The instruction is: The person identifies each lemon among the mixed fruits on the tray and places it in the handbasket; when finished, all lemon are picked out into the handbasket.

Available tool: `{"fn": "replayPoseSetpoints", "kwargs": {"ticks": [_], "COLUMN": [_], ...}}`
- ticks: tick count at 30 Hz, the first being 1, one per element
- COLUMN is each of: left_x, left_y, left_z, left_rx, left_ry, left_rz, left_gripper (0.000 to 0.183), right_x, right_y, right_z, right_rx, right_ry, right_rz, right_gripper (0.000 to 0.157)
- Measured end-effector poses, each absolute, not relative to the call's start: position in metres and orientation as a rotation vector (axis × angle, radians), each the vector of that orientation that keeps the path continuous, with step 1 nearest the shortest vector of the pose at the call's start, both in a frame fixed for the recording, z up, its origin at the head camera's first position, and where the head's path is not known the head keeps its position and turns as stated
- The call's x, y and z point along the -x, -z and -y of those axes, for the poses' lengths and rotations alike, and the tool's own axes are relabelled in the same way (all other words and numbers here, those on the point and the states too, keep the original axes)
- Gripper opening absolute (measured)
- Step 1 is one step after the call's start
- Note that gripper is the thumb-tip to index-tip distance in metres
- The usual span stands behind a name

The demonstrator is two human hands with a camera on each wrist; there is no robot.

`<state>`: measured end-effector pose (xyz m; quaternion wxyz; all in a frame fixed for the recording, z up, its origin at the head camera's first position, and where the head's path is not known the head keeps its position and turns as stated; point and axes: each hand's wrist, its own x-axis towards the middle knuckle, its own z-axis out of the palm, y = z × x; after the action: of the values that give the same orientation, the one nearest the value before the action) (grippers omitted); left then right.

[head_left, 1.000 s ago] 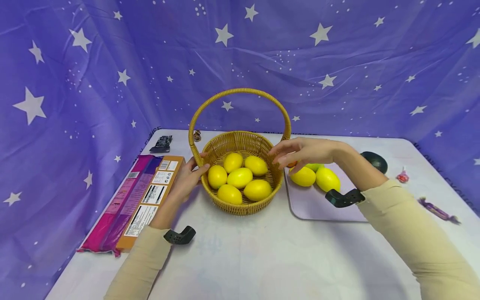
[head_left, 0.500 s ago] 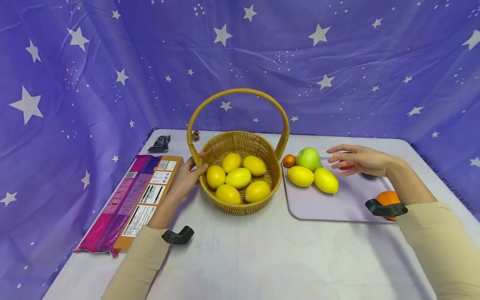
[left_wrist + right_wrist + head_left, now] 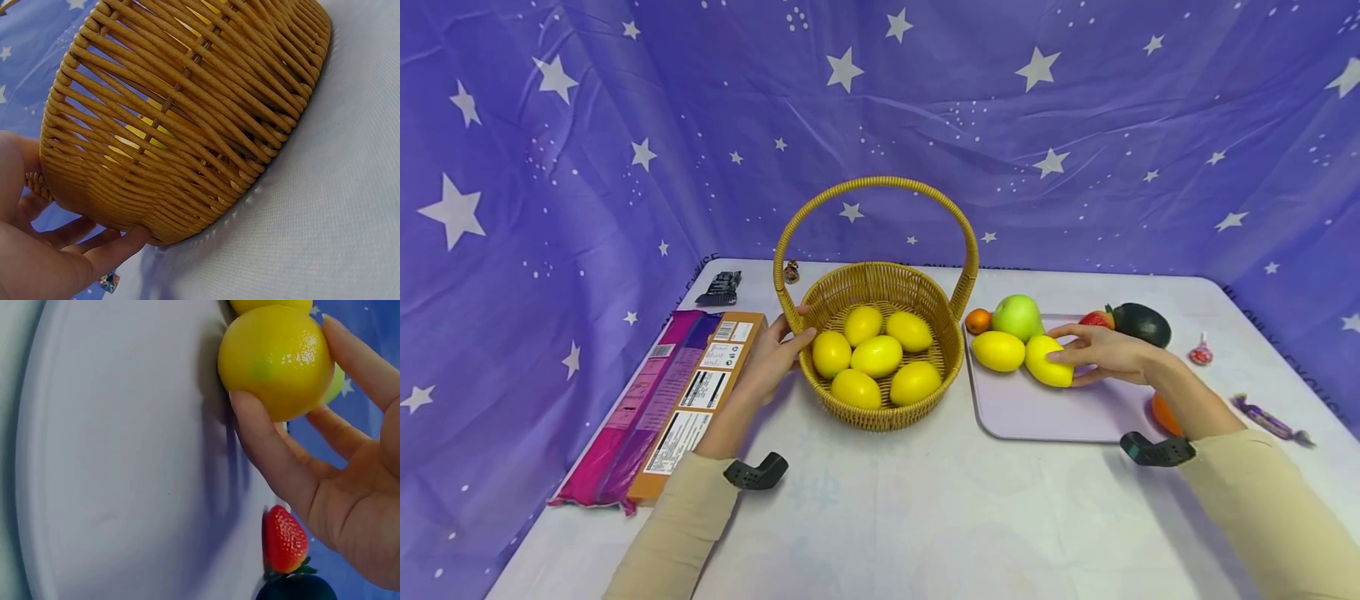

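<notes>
My left hand holds the left side of a yellow-brown wicker basket, thumb over the rim by the handle. In the left wrist view its fingers lie along the outside of the woven wall. Several lemons sit inside the basket. On the right, my right hand pinches a lemon at the lavender tray. The right wrist view shows thumb and fingers on opposite sides of that lemon. Another lemon lies just left of it.
On the tray's back left are a green apple and a small orange fruit. A strawberry, a dark green fruit and an orange lie right. Wrapped sweets stand beyond. Flat packages lie left.
My right hand moved from beside the basket rightward over the tray, then came down and left onto the right-hand lemon, taking hold of it. The left hand stays on the basket.
</notes>
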<state>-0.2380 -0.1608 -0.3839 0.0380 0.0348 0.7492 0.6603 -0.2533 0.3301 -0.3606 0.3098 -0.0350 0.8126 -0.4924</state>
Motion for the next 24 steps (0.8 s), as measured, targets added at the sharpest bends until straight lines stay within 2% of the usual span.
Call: {"fn": "replayPoseSetpoints", "kwargs": {"ticks": [7,13,20,24], "left_x": [0.238,0.237,0.238,0.238], "left_y": [0.384,0.382,0.381,0.383], "left_z": [0.161,0.161,0.161,0.16], "left_rx": [-0.102,-0.096,-0.109,-0.106], "left_ry": [-2.018,-2.011,-2.026,-2.036], "left_rz": [-2.305,-2.312,-2.303,-2.289], "left_gripper": [0.048,0.048,0.048,0.048], "right_x": [0.25,0.25,0.256,0.265], "right_y": [0.349,0.319,0.275,0.264], "right_z": [-0.33,-0.324,-0.282,-0.25], "right_rx": [0.124,0.21,0.42,0.534], "right_ry": [1.243,1.256,1.173,1.12], "right_rz": [-2.223,-2.261,-2.282,-2.24], "right_gripper": [0.071,0.066,0.06,0.059]}}
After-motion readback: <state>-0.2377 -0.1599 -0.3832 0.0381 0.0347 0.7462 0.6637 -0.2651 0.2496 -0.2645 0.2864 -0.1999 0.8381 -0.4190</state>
